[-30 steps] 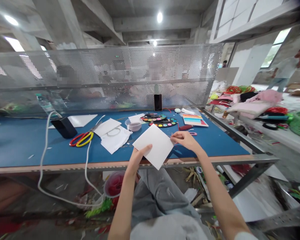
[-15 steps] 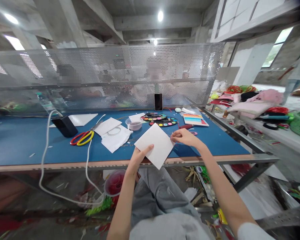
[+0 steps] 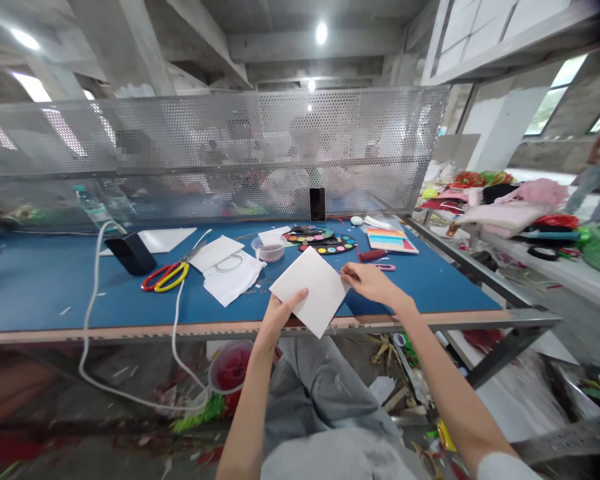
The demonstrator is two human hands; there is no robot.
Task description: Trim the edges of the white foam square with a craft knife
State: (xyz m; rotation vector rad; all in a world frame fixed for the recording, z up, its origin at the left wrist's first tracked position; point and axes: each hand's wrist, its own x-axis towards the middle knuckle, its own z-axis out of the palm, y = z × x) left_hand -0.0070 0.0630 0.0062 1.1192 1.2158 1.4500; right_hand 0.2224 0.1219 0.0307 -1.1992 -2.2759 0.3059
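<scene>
Bright ceiling lights, blurred edges

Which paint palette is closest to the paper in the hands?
The front palette, just beyond the top corner of the white paper. The back palette sits farther away, closer to the phone.

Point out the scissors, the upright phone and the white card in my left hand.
Scissors [image 3: 185, 266]: head view, on the yellow handle near the pivot.
Phone [image 3: 317, 205]: head view, middle of the dark screen.
White card [image 3: 320, 287]: head view, middle of its face.
</scene>
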